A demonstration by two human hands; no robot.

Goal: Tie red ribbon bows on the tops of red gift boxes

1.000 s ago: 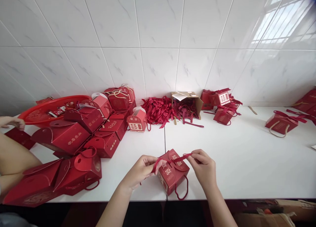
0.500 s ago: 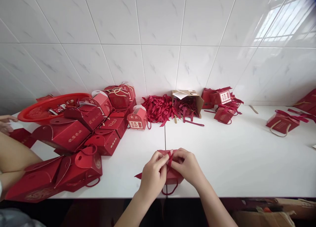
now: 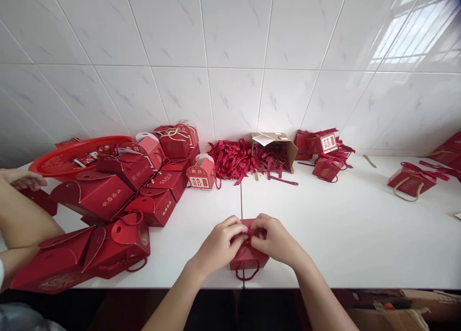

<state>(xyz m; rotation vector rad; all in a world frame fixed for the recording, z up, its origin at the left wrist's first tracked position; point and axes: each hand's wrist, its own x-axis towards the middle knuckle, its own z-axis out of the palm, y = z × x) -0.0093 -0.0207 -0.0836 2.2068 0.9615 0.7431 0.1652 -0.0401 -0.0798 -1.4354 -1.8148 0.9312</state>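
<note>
A small red gift box [image 3: 248, 259] with a cord handle stands near the front edge of the white table [image 3: 342, 235]. My left hand [image 3: 219, 244] and my right hand [image 3: 275, 240] meet on top of it. Both are closed, pinching a dark red ribbon [image 3: 248, 232] at the box's top. The hands hide most of the ribbon and the box lid.
Several red gift boxes [image 3: 108, 201] are piled at the left beside a red tray [image 3: 65, 153]. A heap of red ribbons [image 3: 230, 160] and an open cardboard box [image 3: 275, 151] lie at the wall. More tied boxes [image 3: 326, 153] sit right. Another person's arm [image 3: 21, 216] is at the far left.
My hands came together from holding the ribbon ends apart to pinching it over the box top. The loose ribbon end at the left has been drawn in.
</note>
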